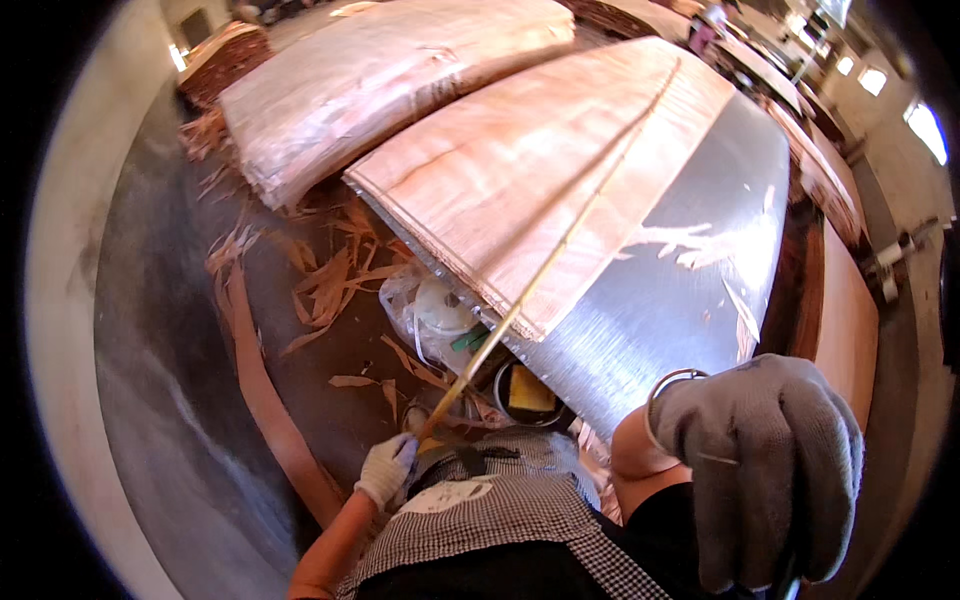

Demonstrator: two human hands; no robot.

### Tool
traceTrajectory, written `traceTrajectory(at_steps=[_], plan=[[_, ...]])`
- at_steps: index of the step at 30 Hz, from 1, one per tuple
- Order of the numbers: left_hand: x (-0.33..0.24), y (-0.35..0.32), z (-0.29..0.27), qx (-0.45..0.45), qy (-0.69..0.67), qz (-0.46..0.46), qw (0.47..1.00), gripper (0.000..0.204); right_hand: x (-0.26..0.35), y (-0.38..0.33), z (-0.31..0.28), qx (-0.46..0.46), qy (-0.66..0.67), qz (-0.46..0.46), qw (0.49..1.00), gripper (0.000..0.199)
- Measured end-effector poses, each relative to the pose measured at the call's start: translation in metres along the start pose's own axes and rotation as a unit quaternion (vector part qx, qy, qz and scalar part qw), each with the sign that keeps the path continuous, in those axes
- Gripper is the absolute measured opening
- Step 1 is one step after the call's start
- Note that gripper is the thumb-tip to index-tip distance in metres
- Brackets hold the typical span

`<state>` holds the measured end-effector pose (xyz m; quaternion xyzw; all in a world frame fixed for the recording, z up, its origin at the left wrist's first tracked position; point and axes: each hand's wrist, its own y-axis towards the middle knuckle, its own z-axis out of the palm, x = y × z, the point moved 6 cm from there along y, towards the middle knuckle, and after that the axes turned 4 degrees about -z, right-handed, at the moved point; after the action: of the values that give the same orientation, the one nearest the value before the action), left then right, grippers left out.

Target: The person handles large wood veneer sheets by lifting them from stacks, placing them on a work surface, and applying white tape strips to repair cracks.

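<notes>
the long wooden stick (550, 262) slants over the pale wood veneer sheets (450, 175), its far end near their far edge and its near end at the person's waist. the white-gloved left hand (385, 470) is clamped around that near end. to work it well, i would hold the stick low and level, move it smoothly along the grain, and avoid digging its tip into the thin sheets; with so much length ahead of one grip, the far end will probably wobble. the near edge of the veneer, where the layers look loose, seems likeliest to snag or split.

the sheets lie on a metal-topped table (660, 310), with torn veneer scraps (680, 240) on the bare part. the grey-gloved right hand (770, 460) looms close to the camera, fingers bent downward; i cannot tell whether it grips anything, since its palm is turned away. the stick's shadow makes its contact with the sheets hard to judge. below the table's edge, a round bucket holding a yellow block (530, 390) is partly covered by the checked apron (480, 510).
</notes>
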<state>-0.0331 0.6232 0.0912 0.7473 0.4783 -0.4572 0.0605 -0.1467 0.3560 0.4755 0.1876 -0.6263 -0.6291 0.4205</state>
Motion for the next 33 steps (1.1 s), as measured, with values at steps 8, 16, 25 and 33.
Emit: traceTrajectory(at_steps=[8, 16, 25, 33], plan=[[-0.025, 0.160, -0.045, 0.117, -0.169, -0.072, 0.976, 0.033, -0.019, -0.180, -0.102, -0.496, -0.508, 0.091, 0.698, 0.045], [-0.099, 0.315, -0.019, 0.049, 0.064, 0.222, 0.972, 0.041, -0.095, -0.441, -0.137, -0.831, -0.416, 0.263, 0.259, 0.024], [-0.094, 0.302, -0.001, 0.112, 0.171, 0.352, 0.913, 0.033, -0.112, -0.457, -0.183, -0.843, -0.412, 0.200, 0.283, 0.015], [-0.185, 0.341, 0.046, 0.265, 0.027, 0.264, 0.927, 0.042, -0.130, -0.393, -0.225, -0.837, -0.380, 0.201, 0.338, 0.023]])
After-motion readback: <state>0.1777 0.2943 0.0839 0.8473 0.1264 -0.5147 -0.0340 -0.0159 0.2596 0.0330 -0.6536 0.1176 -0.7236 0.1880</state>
